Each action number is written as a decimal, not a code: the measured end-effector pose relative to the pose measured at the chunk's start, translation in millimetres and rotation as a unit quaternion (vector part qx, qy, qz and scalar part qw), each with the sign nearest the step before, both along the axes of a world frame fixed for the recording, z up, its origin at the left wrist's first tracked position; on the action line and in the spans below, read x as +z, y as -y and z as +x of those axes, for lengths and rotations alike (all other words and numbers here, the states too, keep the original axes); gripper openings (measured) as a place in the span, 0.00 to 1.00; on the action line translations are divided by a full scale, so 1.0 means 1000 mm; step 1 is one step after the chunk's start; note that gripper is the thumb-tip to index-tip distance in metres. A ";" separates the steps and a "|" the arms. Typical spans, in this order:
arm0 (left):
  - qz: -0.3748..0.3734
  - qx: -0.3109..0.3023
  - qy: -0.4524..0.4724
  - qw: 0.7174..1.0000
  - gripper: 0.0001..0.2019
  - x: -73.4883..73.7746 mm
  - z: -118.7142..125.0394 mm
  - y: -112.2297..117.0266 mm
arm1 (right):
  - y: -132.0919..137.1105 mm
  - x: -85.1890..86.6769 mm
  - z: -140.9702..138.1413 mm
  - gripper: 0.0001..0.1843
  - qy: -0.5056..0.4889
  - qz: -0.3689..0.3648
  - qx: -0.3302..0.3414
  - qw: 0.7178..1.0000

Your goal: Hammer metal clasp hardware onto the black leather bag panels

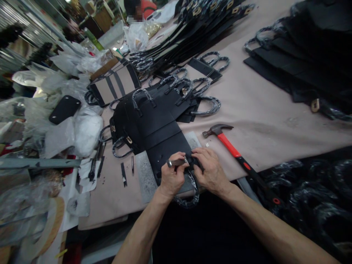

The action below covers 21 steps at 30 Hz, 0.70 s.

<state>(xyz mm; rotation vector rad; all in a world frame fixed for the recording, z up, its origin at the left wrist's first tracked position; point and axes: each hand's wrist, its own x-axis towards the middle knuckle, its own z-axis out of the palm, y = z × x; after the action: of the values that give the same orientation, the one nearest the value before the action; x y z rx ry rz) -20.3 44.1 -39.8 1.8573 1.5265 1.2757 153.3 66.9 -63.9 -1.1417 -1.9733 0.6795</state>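
My left hand point(172, 178) is closed around a short metal tool point(176, 162) whose tip points right at the near edge of a black bag panel point(167, 150). My right hand point(210, 170) presses its curled fingers down on that same edge, next to the tool's tip. The panel lies on a grey metal plate point(144, 176) at the table's front edge, and its wrapped round handle point(189, 200) hangs over the edge below my hands. Behind it, several more black panels point(154, 113) with handles lie overlapped.
A red-handled hammer point(233, 150) lies just right of my hands. Rows of black panels point(198, 29) and more black bag parts point(308, 55) cover the far and right table. Plastic bags point(85, 132) and clutter fill the left. A person point(140, 9) sits at the far end.
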 end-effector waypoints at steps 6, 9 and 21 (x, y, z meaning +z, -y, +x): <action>-0.002 -0.018 -0.007 1.000 0.08 0.003 0.006 -0.006 | -0.002 0.001 0.004 0.18 -0.035 0.020 -0.002 0.999; 0.010 -0.018 0.004 1.000 0.08 0.000 0.006 -0.006 | -0.005 0.005 0.031 0.17 0.002 0.047 -0.063 0.997; -0.036 -0.018 0.046 0.998 0.10 -0.004 0.007 -0.005 | -0.015 0.046 0.102 0.04 0.063 -0.469 -0.089 0.876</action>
<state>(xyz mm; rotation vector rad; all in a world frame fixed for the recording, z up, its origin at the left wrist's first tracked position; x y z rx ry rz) -13.7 49.0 -43.5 1.7493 1.4638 1.2562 255.6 82.2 -18.0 -1.9314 -1.5851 1.5809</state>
